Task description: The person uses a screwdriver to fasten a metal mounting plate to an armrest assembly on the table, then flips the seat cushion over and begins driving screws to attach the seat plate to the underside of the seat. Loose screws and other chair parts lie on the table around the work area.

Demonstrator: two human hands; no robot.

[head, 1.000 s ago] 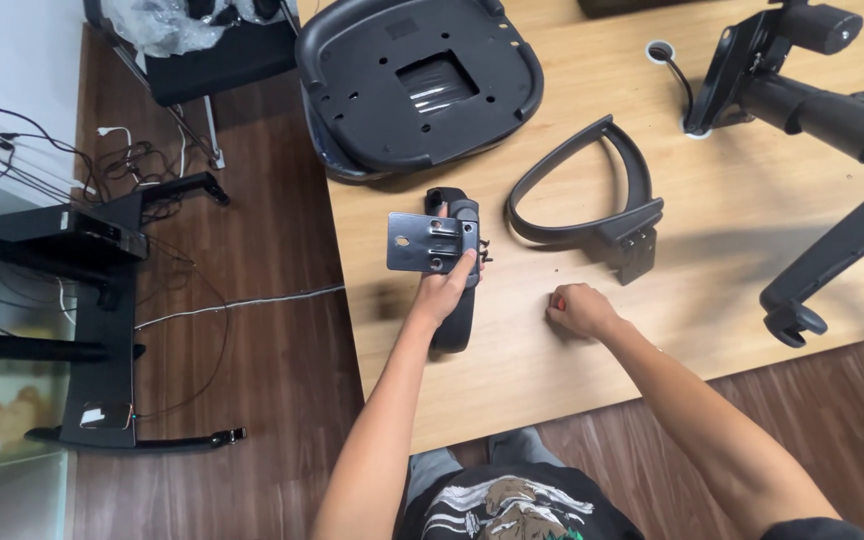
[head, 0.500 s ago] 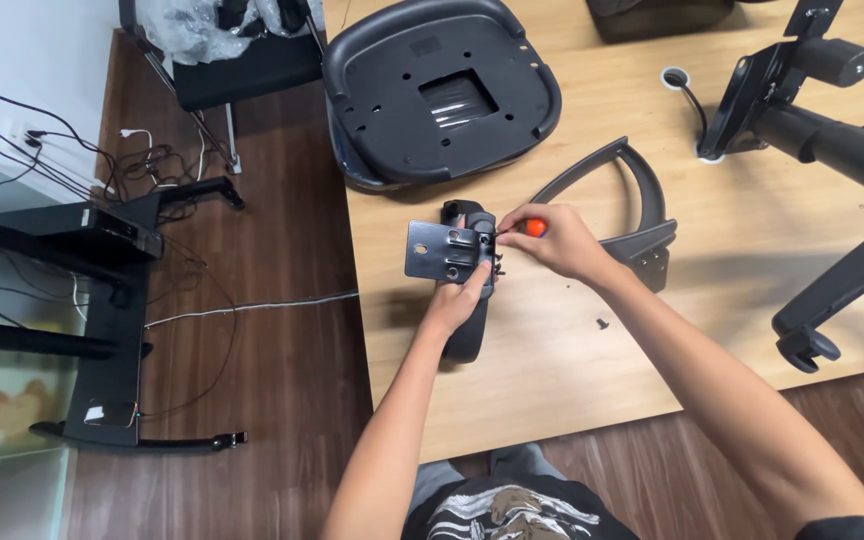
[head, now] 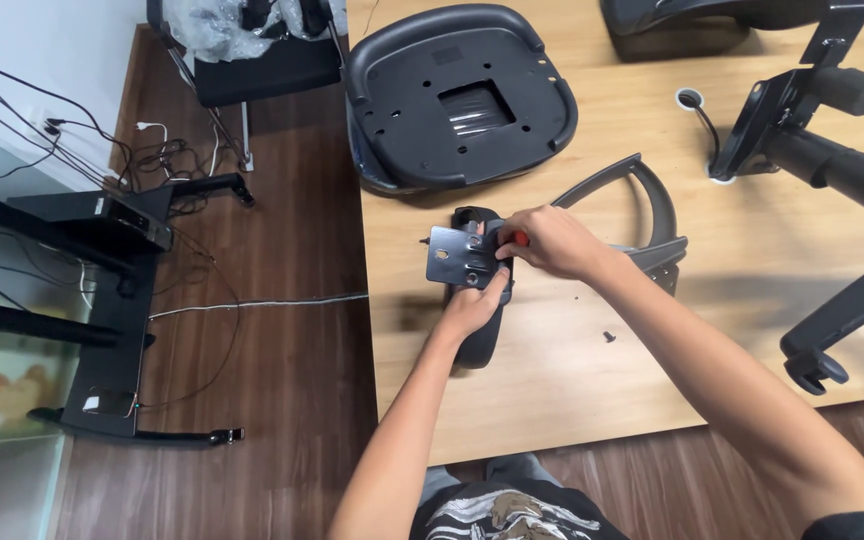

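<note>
1. Black plastic armrest lies near the left edge of the light wooden surface, its length running toward the person.
2. Grey metal bracket with several holes sits at the far end of this armrest, its flat face turned up toward the camera.
3. Left hand has its grip closed around the armrest just below the bracket, with the thumb pressed against the bracket's lower edge.
4. Right hand has its grip closed on a tool with an orange handle; only a small part of the handle shows between the fingers. The fingertips meet the bracket at its right side. The tool's tip is hidden, so its exact contact point cannot be told.
5. Small dark screw lies loose on the surface, to the right of the armrest and under the right forearm.
6. Second armrest, curved and black, lies just behind the right hand with its own bracket at the right end.
7. Seat pan, black and turned underside up, rests on the far part of the surface, overhanging the left edge slightly.
8. Chair base with its black legs occupies the right side.
9. Cables lie on the dark wooden floor at left.
</note>
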